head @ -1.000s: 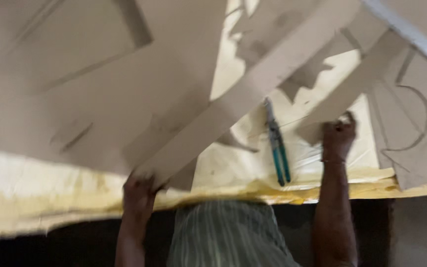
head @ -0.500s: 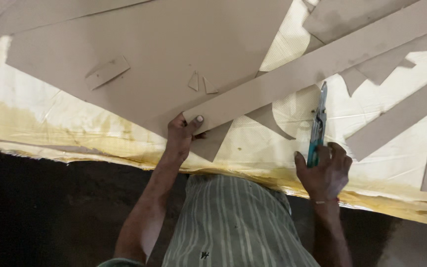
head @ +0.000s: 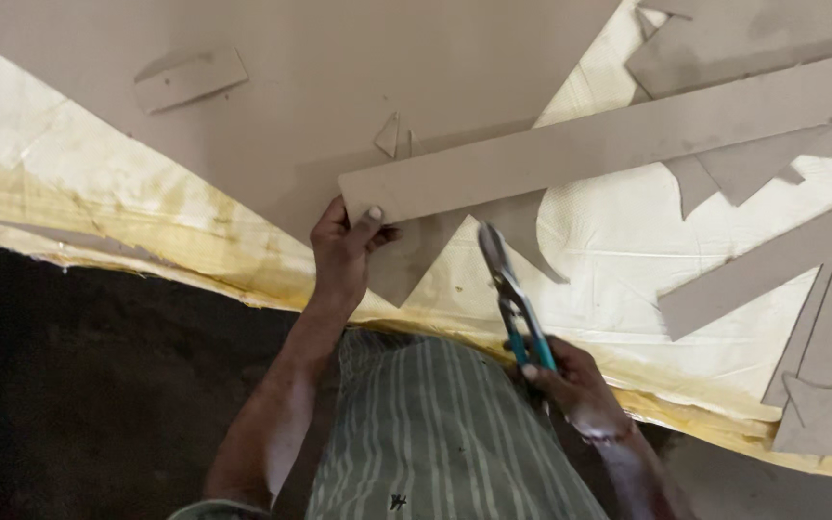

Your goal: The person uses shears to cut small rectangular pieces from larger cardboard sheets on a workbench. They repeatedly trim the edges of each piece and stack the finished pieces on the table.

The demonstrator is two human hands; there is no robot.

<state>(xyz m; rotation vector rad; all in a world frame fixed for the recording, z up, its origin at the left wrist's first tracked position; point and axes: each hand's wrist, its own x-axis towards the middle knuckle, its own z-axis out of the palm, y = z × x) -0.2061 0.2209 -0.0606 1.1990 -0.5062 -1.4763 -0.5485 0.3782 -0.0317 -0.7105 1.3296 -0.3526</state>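
Left hand (head: 344, 246) pinches the near-left end of the long cardboard strip (head: 609, 144), thumb on top, likely steadying it. Right hand (head: 570, 380) is closed around the teal handles of the snips (head: 510, 294); blades point far, tips just below the strip's edge, right of the left fingers. Cardboard offcuts (head: 753, 279) lie on the white-yellow cloth-covered worktop (head: 628, 279).

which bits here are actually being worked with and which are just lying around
In use:
left hand gripping long board strip
right hand holding blue-handled snips

Lying about:
small rectangular offcut
little triangular scrap
cut board pieces at right
yellowish table cover
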